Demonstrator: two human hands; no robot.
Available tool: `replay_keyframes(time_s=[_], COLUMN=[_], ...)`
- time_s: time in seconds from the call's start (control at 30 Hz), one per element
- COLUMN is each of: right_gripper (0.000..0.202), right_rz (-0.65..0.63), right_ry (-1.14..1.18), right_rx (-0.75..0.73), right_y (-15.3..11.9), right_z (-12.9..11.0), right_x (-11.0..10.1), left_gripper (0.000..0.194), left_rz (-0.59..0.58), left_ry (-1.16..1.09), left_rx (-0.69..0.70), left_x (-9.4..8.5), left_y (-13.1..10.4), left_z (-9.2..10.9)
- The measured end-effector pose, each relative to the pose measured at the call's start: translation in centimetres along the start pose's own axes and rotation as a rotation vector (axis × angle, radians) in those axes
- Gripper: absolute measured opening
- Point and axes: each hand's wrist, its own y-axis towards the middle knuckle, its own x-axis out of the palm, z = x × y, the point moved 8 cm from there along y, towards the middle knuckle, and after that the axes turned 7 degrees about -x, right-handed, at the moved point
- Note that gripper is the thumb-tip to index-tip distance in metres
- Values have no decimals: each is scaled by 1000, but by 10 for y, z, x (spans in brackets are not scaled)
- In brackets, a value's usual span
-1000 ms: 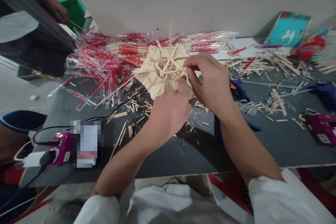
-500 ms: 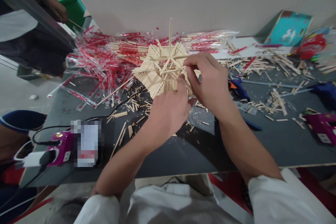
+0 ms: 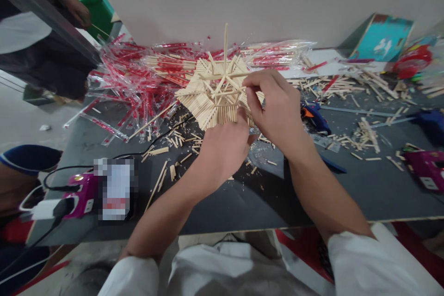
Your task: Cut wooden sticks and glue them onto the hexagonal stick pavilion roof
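Note:
A star-shaped structure of pale wooden sticks (image 3: 203,101) stands on the dark table, with one stick rising upright from its top. My left hand (image 3: 225,145) is at its near edge, back of the hand up and fingers curled against it; the fingertips are partly hidden. At the structure's right side, the thumb and index finger of my right hand (image 3: 275,108) pinch a thin stick (image 3: 239,87) in its upper frame. Just right of that hand lies a blue glue gun (image 3: 316,117) with an orange trigger.
Red-and-clear chopstick wrappers (image 3: 135,78) pile up at the back left. Stick offcuts (image 3: 367,136) litter the table (image 3: 236,208). On the left are a purple power strip (image 3: 81,194) and a phone (image 3: 117,189). A teal box (image 3: 383,37) leans at the back right. Another person's hand (image 3: 78,9) shows upper left.
My left index finger has drawn down slightly toward the structure's near edge. My right hand keeps its pinch with hardly any shift, and the structure stays in place.

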Motion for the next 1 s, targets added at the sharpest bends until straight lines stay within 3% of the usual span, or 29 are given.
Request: replay_keyframes(time_s=[0.2,0.43,0.83,1.0], right_gripper=[20,19,12,12], right_rz=[10,22,44,42], right_ry=[22,-26,17,5], right_rx=[8,-27,31,15], right_y=[-1,0,0,0], right_z=[3,-1,-2,0], right_x=[0,-3,-5,-3], left_gripper=[33,21,19,19], left_rz=[26,32,80,87], left_ry=[-8,48,-34,-44], left_rx=[10,62,-63,-84], left_x=[-10,-18,-43,-46], left_y=[-6,-15,-14,-11], left_z=[-2,-9,-66,-77])
